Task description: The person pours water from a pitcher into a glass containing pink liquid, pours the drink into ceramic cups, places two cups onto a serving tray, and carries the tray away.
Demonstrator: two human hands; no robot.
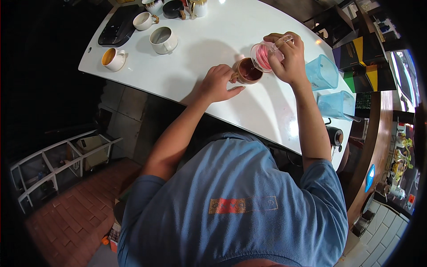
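Head view: left grip [219,82] clasped the brown mug [250,73]; toward the right edge of the desk [209,26], right grip [288,61] held a tipped glass jug [262,58].

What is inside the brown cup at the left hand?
The brown cup shows a dark reddish-brown interior; liquid and wall are hard to tell apart. The tilted clear vessel in the right hand covers its upper-right rim; the bottom cannot be made out.

Smooth, glossy white counter [258,26], reflecting light. Clear, shiny see-through pitcher with pink colouring [261,55]. Round brown mug [247,81], ceramic-looking. Translucent light-blue plastic containers [322,73]. Soft, matt blue cloth T-shirt [240,178], lightly creased.
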